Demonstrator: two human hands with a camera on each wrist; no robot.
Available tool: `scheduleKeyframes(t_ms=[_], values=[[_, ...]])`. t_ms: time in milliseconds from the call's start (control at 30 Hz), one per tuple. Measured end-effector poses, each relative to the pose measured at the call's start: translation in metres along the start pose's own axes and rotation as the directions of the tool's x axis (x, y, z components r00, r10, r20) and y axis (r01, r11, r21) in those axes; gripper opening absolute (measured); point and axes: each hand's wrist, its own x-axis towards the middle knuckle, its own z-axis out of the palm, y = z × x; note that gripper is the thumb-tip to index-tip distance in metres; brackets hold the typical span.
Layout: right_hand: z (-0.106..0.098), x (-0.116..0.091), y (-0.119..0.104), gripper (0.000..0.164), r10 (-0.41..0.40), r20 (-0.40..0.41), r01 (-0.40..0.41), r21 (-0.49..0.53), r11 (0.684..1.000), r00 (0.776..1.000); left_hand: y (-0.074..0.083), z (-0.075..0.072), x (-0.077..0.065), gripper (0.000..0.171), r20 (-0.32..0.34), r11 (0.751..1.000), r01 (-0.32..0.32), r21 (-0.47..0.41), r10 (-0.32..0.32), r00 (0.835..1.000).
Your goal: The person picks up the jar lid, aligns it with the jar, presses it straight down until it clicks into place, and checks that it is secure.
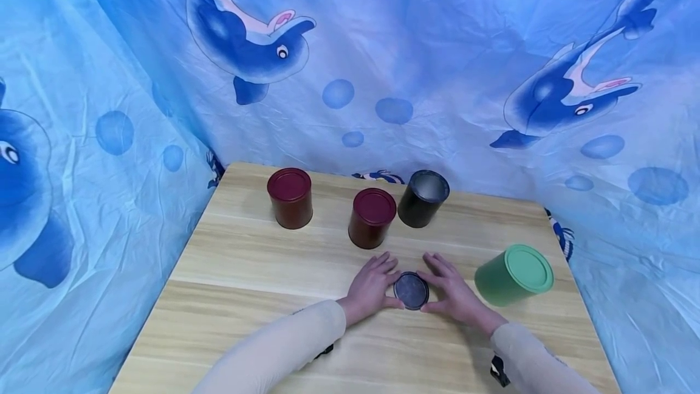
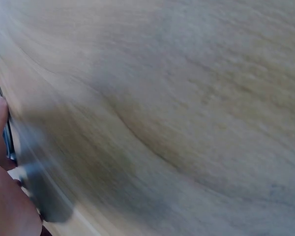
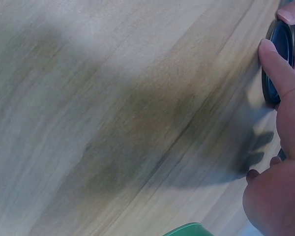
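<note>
A round black lid (image 1: 411, 290) lies on the table between both hands. My left hand (image 1: 373, 286) holds its left side, with thumb and forefinger at the rim. From the opposite side my right hand (image 1: 452, 290) holds the rim the same way, its other fingers reaching forward. In the right wrist view the lid (image 3: 280, 54) shows at the right edge, with the thumb against it. Only a sliver of the lid (image 2: 9, 140) appears beside the thumb in the left wrist view.
Two dark red cans (image 1: 291, 199) (image 1: 372, 217) with lids stand toward the back. Beside them is a black can (image 1: 422, 199); whether its top is covered I cannot tell. A green lidded can (image 1: 513, 275) stands right of my right hand. Dolphin-printed blue cloth (image 1: 410, 65) hangs behind the wooden table (image 1: 246, 272).
</note>
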Motion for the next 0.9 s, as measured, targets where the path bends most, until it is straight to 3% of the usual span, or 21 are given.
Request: scheduleKeyframes(t_ms=[300,900], values=[[0.0032,-0.0030,-0.0006,0.080,0.027,0.002,-0.027,0.013,1.000,1.000,-0.0019,-0.0001,-0.0004,0.078,0.045,0.996,0.029,-0.084,-0.026,0.999],[-0.0026,-0.0029,-0.0076,0.080,0.026,-0.014,-0.026,0.017,1.000,1.000,-0.0055,-0.0069,-0.0012,0.079,0.007,0.991,-0.002,-0.137,0.003,1.000]])
